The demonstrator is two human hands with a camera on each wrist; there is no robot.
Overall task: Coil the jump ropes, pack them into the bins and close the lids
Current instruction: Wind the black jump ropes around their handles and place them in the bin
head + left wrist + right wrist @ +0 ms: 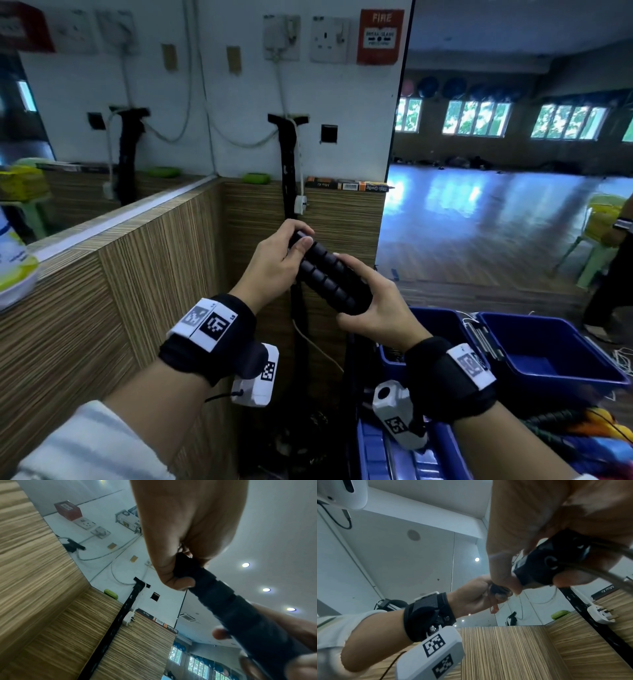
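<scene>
Two black ribbed jump rope handles (pixel 327 274) lie side by side in mid-air, held by both hands. My left hand (pixel 279 258) grips their far upper ends, thumb on top. My right hand (pixel 371 308) wraps the near lower ends from below. In the left wrist view the left fingers (pixel 178 580) curl round the handles (pixel 228 605). The right wrist view shows the handle butts (pixel 544 565) with the dark rope (pixel 611 580) leaving them toward the lower right. Two open blue bins (pixel 544 353) sit below, to the right.
A wood-grain counter wall (pixel 144 291) stands close on the left and ahead, with a black strap (pixel 289 178) and a white plug (pixel 300 205) hanging on it. More ropes with coloured handles (pixel 582 428) lie at lower right. A person (pixel 616 260) stands at the right edge.
</scene>
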